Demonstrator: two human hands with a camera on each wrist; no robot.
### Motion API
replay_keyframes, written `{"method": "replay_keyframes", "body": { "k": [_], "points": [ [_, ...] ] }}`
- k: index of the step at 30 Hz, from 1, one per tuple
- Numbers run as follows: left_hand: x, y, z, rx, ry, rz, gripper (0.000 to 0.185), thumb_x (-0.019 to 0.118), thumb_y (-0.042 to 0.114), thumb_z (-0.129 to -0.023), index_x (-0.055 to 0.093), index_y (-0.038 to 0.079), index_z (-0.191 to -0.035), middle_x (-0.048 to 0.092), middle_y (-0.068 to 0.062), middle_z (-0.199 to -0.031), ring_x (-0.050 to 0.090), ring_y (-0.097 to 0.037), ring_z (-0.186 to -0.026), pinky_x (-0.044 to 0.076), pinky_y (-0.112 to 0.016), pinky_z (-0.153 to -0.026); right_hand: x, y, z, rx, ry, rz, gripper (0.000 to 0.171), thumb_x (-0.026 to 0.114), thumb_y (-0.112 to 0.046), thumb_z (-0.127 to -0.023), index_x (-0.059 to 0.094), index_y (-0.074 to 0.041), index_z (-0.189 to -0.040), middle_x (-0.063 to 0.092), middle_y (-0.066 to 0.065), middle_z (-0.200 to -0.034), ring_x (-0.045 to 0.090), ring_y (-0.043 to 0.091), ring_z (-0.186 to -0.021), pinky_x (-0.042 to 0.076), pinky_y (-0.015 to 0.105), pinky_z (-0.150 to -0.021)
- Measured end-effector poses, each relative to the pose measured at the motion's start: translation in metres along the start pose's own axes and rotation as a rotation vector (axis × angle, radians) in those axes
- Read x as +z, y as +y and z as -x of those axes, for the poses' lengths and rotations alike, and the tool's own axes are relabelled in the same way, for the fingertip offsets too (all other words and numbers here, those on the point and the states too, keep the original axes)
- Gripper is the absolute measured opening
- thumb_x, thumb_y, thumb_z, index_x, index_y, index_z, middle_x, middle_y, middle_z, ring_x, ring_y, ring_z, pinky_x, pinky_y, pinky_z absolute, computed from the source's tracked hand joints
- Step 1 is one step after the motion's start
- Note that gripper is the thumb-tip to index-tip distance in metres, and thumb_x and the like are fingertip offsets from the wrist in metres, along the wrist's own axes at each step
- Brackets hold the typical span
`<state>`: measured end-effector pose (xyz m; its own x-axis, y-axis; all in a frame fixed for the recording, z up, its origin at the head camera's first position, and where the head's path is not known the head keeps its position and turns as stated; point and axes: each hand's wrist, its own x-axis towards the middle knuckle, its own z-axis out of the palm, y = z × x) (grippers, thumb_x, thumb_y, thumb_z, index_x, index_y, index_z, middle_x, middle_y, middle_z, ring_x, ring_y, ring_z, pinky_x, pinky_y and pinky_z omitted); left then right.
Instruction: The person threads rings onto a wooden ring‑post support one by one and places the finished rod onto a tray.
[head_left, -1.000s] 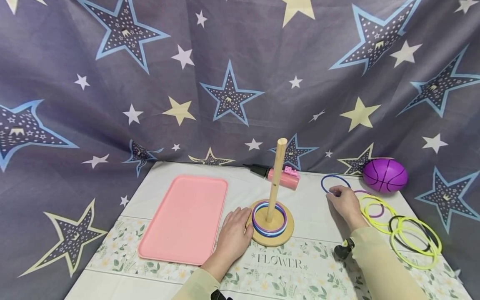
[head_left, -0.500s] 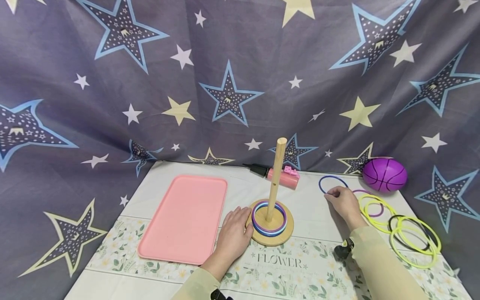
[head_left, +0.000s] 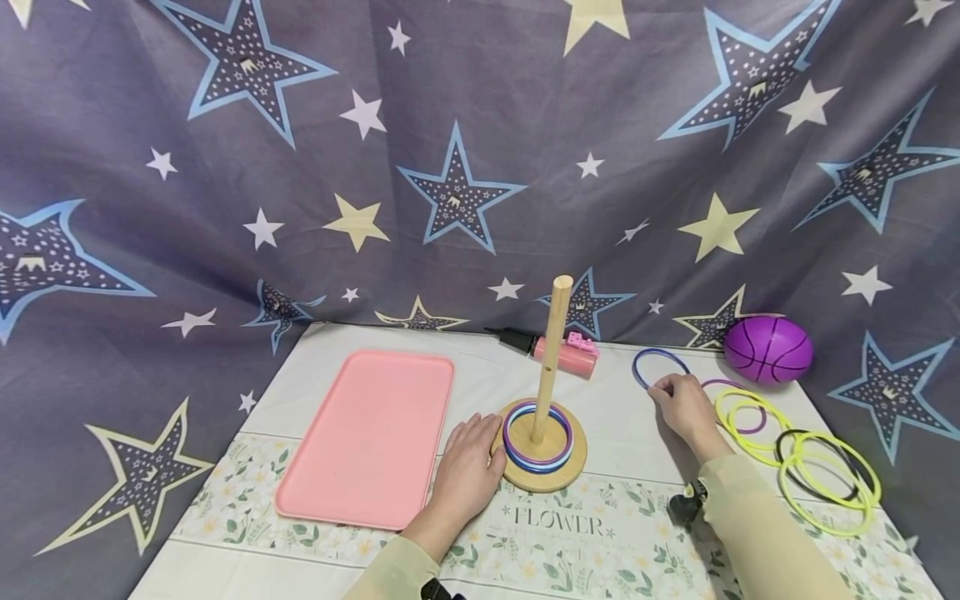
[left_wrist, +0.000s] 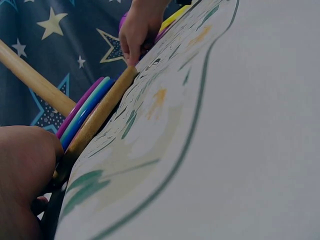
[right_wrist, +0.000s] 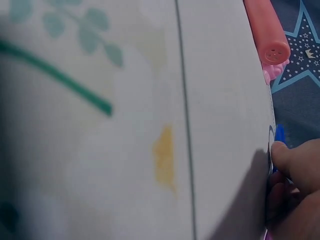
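Note:
In the head view, my right hand (head_left: pixel 686 408) pinches the near edge of a blue ring (head_left: pixel 660 351) at the right rear of the table. The right wrist view shows the thumb on the ring's edge, the other fingers partly hidden. My left hand (head_left: pixel 467 475) lies on the table with extended fingers, touching the left side of a round wooden base (head_left: pixel 542 484). From that base rises an upright wooden rod (head_left: pixel 555 358). Around its foot, purple (left_wrist: pixel 80 107), light blue (left_wrist: pixel 84 109) and dark blue rings (left_wrist: pixel 91 111) are stacked.
A pink tray (head_left: pixel 367 442) lies left of my left hand. Behind the rod is a pink and black cylindrical object (head_left: pixel 573 360). Yellow rings (head_left: pixel 828 533), a black ring and a purple ring lie at right, near a purple ball (head_left: pixel 768 350). A star-patterned curtain (head_left: pixel 457 275) hangs behind.
The blue ring has shifted slightly left, with my right hand following a little while pinching its near edge. My left hand and the wooden stand have stayed in place.

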<state>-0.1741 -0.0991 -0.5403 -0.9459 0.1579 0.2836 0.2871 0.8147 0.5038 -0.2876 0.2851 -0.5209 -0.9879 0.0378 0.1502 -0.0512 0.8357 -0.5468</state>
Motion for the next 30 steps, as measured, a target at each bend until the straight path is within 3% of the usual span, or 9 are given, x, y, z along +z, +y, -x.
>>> {"method": "replay_keyframes", "body": {
  "k": [13, 22, 30],
  "points": [
    [0.002, -0.001, 0.001, 0.003, 0.002, -0.002, 0.051, 0.067, 0.019, -0.108, 0.061, -0.002, -0.154, 0.060, -0.020, -0.158, 0.046, -0.042, -0.155, 0.028, -0.059, -0.132, -0.005, -0.003, 0.006, 0.040, -0.003, -0.118, 0.024, 0.051, -0.021, -0.118, 0.057, 0.002, -0.120, 0.065, 0.029, -0.119, 0.063, 0.046, -0.110, 0.050, 0.064, -0.100],
    [0.003, -0.001, 0.001, 0.005, 0.004, -0.005, 0.051, 0.066, 0.019, -0.109, 0.060, -0.001, -0.155, 0.060, -0.020, -0.159, 0.046, -0.042, -0.156, 0.028, -0.059, -0.133, -0.010, -0.007, 0.015, 0.015, 0.140, -0.190, 0.023, 0.056, -0.021, -0.117, 0.062, 0.000, -0.124, 0.071, 0.027, -0.119, 0.067, 0.042, -0.107, 0.051, 0.052, -0.092],
    [0.002, -0.001, 0.001, 0.002, 0.002, 0.002, 0.051, 0.066, 0.019, -0.109, 0.060, -0.002, -0.155, 0.059, -0.020, -0.159, 0.046, -0.042, -0.155, 0.028, -0.059, -0.132, -0.021, -0.019, 0.024, 0.007, 0.212, -0.215, 0.026, 0.057, -0.022, -0.116, 0.066, 0.001, -0.121, 0.068, 0.026, -0.124, 0.066, 0.038, -0.103, 0.051, 0.048, -0.088]
  ]
}}
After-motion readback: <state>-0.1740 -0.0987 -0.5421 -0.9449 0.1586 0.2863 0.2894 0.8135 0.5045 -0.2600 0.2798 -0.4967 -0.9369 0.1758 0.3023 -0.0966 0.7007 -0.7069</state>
